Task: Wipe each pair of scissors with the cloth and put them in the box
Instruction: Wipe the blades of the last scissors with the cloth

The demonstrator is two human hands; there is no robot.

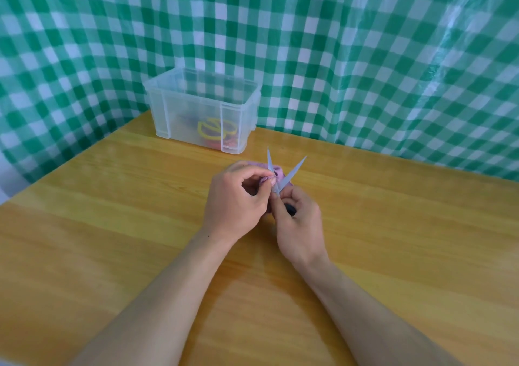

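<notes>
Scissors (pixel 293 172) in curled right grip (pixel 302 225)

Box (pixel 202 107) stands far on the table (pixel 112 225), left of centre, top open, yellow scissors (pixel 209 129) on its floor. A strip of bare wood parts it from the left hand (pixel 236 199) with the cloth (pixel 279 172) and right hand (pixel 300 222), whose scissors (pixel 293 172) splay open blades toward the far side. Checked sheet (pixel 365 70) walls far and left; wide wood lies left, right, near
</notes>
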